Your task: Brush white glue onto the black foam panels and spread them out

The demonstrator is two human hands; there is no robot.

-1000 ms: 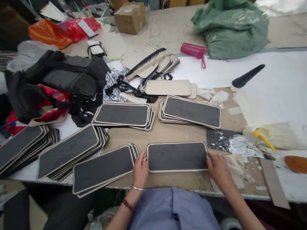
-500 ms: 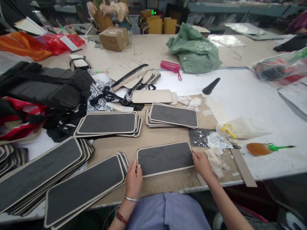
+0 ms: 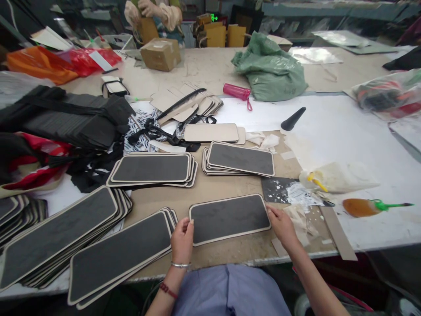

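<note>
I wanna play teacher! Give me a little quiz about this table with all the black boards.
1. True or false: the pink bottle lies on its side.
2. The left hand and right hand both touch: A a cardboard box, B a dark panel, C a green bag.
3. Fill in: the silver bangle is on the ___ wrist.
Key: 1 true; 2 B; 3 left.

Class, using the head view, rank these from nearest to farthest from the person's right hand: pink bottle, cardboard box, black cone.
1. black cone, just beyond the right hand
2. pink bottle, mid-table
3. cardboard box, far left
</note>
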